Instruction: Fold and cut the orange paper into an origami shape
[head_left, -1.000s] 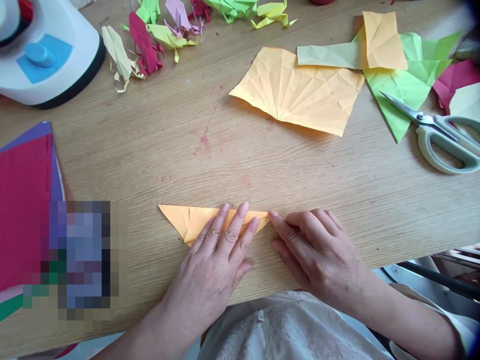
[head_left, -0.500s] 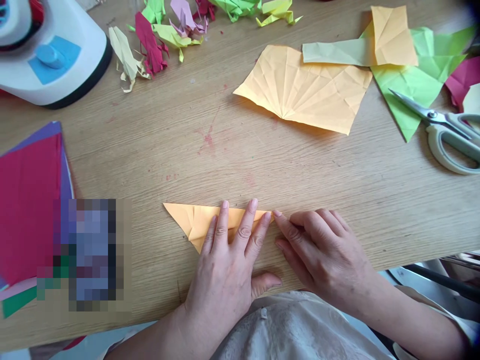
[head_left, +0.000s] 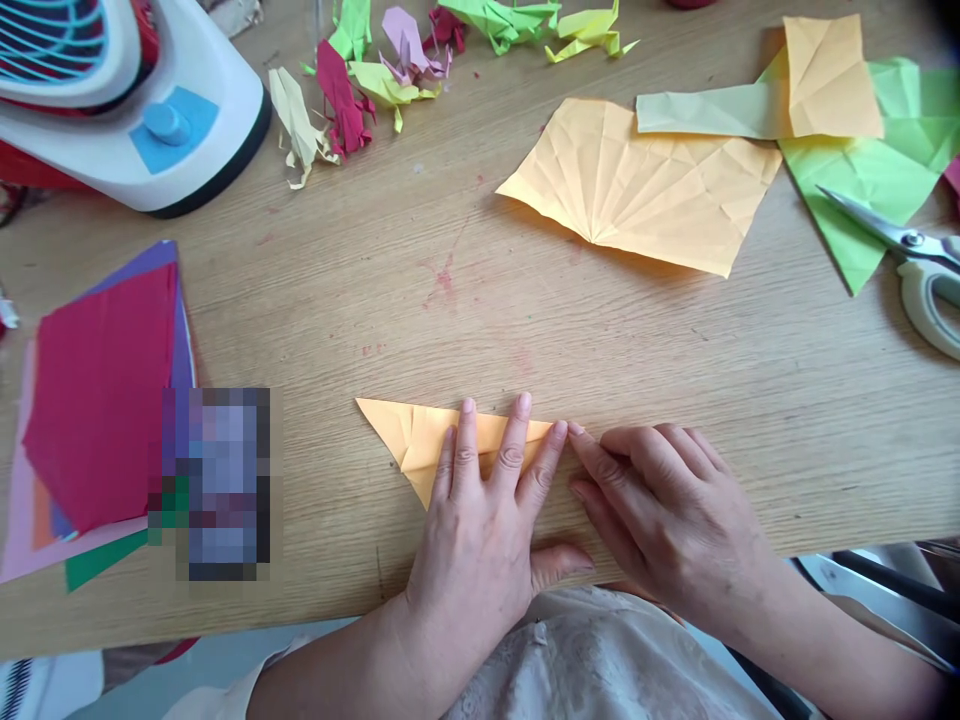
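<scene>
An orange folded paper triangle (head_left: 409, 437) lies near the front edge of the wooden table (head_left: 465, 300). My left hand (head_left: 487, 510) lies flat on it, fingers stretched out and pressing the paper down. Right beside it, my right hand (head_left: 664, 505) rests on the table with its fingers curled; the index fingertip touches the triangle's right tip. Most of the triangle's right half is hidden under my left hand.
A creased orange sheet (head_left: 645, 185) lies behind, with green and orange papers (head_left: 832, 110) and scissors (head_left: 919, 270) at the right. Several small folded paper figures (head_left: 360, 80) sit at the back. A white appliance (head_left: 127, 100) and a coloured paper stack (head_left: 97, 400) are at the left.
My left hand turned more upright on the triangle and its thumb spread out. The view drifted left, so things appear further right. My right hand kept its place at the tip.
</scene>
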